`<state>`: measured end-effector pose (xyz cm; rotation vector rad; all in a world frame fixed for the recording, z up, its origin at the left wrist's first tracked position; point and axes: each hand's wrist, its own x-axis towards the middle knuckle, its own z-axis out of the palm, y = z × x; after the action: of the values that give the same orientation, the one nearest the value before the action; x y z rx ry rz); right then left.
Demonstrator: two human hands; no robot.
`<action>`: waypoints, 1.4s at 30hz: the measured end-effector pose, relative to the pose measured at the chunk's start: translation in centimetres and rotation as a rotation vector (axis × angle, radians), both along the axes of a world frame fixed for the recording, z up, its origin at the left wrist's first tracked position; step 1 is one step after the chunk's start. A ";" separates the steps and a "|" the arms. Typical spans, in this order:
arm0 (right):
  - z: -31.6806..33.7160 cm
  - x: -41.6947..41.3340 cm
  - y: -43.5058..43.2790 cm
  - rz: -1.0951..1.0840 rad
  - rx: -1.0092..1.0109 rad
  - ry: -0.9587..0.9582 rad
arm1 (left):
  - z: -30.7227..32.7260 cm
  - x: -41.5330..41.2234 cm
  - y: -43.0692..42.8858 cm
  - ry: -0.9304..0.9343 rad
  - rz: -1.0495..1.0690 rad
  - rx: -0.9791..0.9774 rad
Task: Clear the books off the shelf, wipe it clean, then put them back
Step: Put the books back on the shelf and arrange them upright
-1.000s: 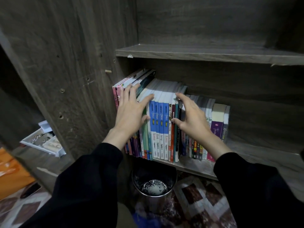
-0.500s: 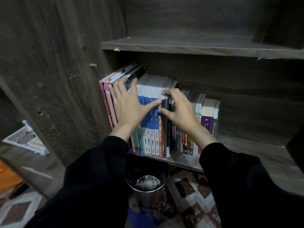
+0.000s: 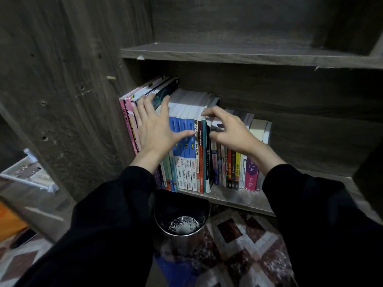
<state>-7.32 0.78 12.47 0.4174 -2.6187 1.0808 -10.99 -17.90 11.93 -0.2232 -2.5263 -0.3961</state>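
Head view: left hand [image 3: 157, 131] spread flat on books [image 3: 187, 162] — right hand [image 3: 232, 131] hooks spine tops; likely heavy, stiff block — clamp both ends.

Shelf boards [image 3: 248, 53]: two. Metal bin [image 3: 182, 240]: one. Blue-spined textbooks [image 3: 187, 162]: four, within a row of books [image 3: 233, 168] too packed to count.

Dim light falls on a dark wood-grain bookcase. Its side panel [image 3: 62, 100] shows peg holes, and an upper board [image 3: 248, 55] spans above the shelf [image 3: 236, 196]. Below, a round metal bin [image 3: 180, 242] stands on a brown-and-white patterned rug [image 3: 244, 245]. A white tray [image 3: 31, 177] lies at the left.
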 end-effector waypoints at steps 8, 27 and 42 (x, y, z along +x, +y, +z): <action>-1.7 1.1 0.0 -0.007 -0.066 -0.126 | 0.5 3.4 3.5 0.094 -0.315 -0.135; -2.2 0.6 -0.2 -0.075 0.171 -0.065 | -3.5 5.7 4.9 -0.056 -0.370 0.369; -1.6 0.8 -0.3 -0.112 0.190 -0.078 | -3.7 8.9 3.7 -0.316 -0.447 0.469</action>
<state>-6.49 0.45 10.88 0.2683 -2.7874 0.8325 -2.05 -14.25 8.22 -0.5788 -2.5764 -1.2669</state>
